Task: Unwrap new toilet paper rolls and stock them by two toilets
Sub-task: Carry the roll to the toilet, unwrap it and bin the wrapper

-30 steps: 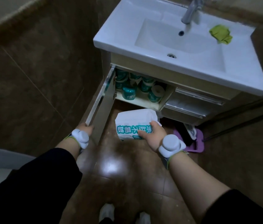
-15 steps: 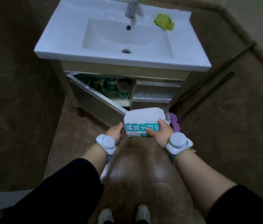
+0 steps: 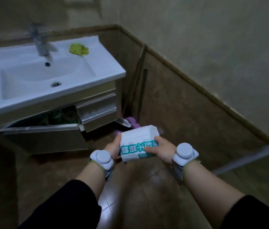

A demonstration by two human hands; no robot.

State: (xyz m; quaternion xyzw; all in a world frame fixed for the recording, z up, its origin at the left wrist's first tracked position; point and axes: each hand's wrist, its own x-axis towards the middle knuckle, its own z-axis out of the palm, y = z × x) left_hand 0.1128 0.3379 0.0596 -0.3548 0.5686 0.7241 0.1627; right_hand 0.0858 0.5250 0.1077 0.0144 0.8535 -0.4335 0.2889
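Two hands are closed on one white pack (image 3: 135, 138) with teal lettering, held at frame centre above the brown floor. The left hand (image 3: 114, 147) is curled on the pack's side at 9 o'clock. The right hand (image 3: 162, 149) is laid over it at 3 o'clock, thumb across the print. This two-sided hold is judged suited to tearing the wrapper, which looks unopened. At 10 o'clock from the pack, the cabinet door (image 3: 42, 138) is seen ajar, with teal-banded rolls (image 3: 64, 116) stacked inside. Farther off, at 11 o'clock, a green cloth (image 3: 79, 49) is left on the sink (image 3: 107, 70) rim.
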